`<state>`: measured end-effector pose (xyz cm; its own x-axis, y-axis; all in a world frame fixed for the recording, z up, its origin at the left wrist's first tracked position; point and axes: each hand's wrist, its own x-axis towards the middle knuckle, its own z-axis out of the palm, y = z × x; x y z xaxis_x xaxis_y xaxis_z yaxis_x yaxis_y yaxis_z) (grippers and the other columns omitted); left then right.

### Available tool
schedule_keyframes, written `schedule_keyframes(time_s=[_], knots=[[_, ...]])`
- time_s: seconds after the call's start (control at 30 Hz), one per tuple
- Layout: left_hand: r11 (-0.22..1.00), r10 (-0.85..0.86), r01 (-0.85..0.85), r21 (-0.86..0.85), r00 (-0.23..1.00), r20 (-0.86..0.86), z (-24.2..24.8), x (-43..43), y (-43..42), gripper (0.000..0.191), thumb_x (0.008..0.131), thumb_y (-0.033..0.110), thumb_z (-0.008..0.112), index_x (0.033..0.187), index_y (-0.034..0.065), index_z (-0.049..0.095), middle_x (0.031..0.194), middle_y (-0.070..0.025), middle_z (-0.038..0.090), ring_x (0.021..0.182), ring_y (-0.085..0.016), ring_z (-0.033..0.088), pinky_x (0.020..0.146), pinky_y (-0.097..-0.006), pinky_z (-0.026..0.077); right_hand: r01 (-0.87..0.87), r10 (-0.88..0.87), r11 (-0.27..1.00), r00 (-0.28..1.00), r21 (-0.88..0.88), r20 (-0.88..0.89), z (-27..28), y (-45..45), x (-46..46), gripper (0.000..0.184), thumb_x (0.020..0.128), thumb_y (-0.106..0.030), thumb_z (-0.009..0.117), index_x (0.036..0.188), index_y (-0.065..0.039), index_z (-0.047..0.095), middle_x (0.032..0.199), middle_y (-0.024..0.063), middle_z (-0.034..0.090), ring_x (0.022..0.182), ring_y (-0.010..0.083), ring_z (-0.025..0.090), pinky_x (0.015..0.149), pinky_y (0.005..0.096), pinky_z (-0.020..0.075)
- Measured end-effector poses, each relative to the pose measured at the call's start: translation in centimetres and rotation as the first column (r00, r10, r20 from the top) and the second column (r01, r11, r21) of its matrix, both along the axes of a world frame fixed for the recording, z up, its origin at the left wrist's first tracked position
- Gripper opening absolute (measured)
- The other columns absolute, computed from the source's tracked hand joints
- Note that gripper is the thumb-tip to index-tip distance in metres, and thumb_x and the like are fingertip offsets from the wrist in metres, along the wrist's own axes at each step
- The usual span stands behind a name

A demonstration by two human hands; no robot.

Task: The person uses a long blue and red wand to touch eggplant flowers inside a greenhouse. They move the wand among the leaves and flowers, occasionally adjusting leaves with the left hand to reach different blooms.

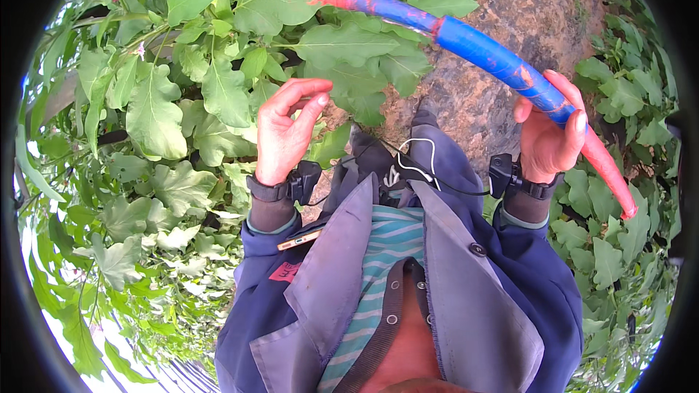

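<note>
My right hand [551, 139] grips a curved rod [486, 54] wrapped in blue and red tape, thumb on the near side and fingers around the far side. The rod's thin red end points down to the right. Its other end, red and frayed, reaches up and left over broad eggplant leaves [349, 46]. My left hand [292, 120] is raised beside the foliage on the left with nothing visible in it. Its fingers are half curled, with a small gap between thumb and forefinger. Each wrist carries a black strapped device [306, 181].
Dense eggplant plants [155, 112] rise on the left, one bearing a small pale purple flower [141, 50]. More plants [617, 87] line the right side. Between them runs a bare soil path [524, 5]. A black cable [458, 191] and a white cord [434, 155] hang across my legs.
</note>
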<state>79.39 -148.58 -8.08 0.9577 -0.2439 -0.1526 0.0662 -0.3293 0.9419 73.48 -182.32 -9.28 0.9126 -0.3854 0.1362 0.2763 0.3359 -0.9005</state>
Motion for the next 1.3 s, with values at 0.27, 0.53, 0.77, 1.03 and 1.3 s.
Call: schedule_keyframes(time_s=[0.27, 0.53, 0.77, 1.03, 1.3], knots=[[0.824, -0.480, 0.383, 0.417, 0.863, 0.156, -3.2, 4.9, -8.0, 0.021, 0.087, 0.011, 0.067, 0.105, 0.0013, 0.070, 0.116, -0.0154, 0.067, 0.105, -0.034, 0.064, 0.092, -0.0395, 0.049, 0.166, -0.158, 0.982, 0.984, 0.096, -0.080, -2.1, -7.2, -1.0, 0.058, 0.094, -0.040, 0.051, 0.121, 0.011, 0.057, 0.088, 0.0219, 0.068, 0.065, 0.0236, 0.062, 0.063, 0.0330, 0.0506], [0.427, -0.198, -0.043, 0.903, 0.970, 0.140, -8.8, 8.6, -5.3, 0.056, 0.086, 0.029, 0.070, 0.128, -0.0037, 0.055, 0.110, -0.0270, 0.066, 0.103, -0.042, 0.064, 0.089, -0.0464, 0.051, 0.132, -0.140, 0.989, 0.975, -0.059, -0.172, -4.6, -9.5, -1.4, 0.050, 0.092, -0.031, 0.058, 0.119, 0.010, 0.061, 0.090, 0.0197, 0.069, 0.069, 0.0226, 0.065, 0.066, 0.0323, 0.0517], [0.485, -0.336, -0.314, 0.816, 0.794, 0.506, -12.9, 16.2, -0.9, 0.044, 0.090, 0.034, 0.060, 0.121, 0.0024, 0.062, 0.123, -0.0248, 0.062, 0.112, -0.038, 0.060, 0.093, -0.0454, 0.049, 0.022, -0.018, 1.000, 0.976, 0.018, -0.215, -7.4, -7.5, 1.0, 0.042, 0.094, -0.026, 0.059, 0.119, 0.008, 0.063, 0.092, 0.0178, 0.070, 0.072, 0.0196, 0.067, 0.067, 0.0295, 0.0532], [0.984, -0.042, 0.004, 0.178, 0.977, 0.209, -12.1, 24.7, -0.9, 0.039, 0.092, 0.024, 0.069, 0.126, 0.0064, 0.060, 0.122, -0.0076, 0.062, 0.097, -0.016, 0.063, 0.087, -0.0317, 0.050, -0.085, 0.061, 0.994, 0.954, -0.069, -0.294, -9.8, 0.1, 2.7, 0.040, 0.095, -0.024, 0.060, 0.121, 0.005, 0.064, 0.092, 0.0145, 0.070, 0.077, 0.0173, 0.067, 0.068, 0.0292, 0.0539], [0.992, 0.055, -0.084, -0.098, 0.963, -0.265, -12.9, 29.0, -3.2, 0.033, 0.088, 0.017, 0.073, 0.117, 0.0049, 0.064, 0.120, -0.0071, 0.062, 0.116, -0.020, 0.057, 0.102, -0.0386, 0.051, -0.005, 0.019, 0.999, 0.954, 0.047, -0.300, -12.3, 6.9, 3.6, 0.039, 0.095, -0.023, 0.061, 0.124, 0.004, 0.063, 0.094, 0.0127, 0.070, 0.081, 0.0168, 0.068, 0.073, 0.0289, 0.0550]])
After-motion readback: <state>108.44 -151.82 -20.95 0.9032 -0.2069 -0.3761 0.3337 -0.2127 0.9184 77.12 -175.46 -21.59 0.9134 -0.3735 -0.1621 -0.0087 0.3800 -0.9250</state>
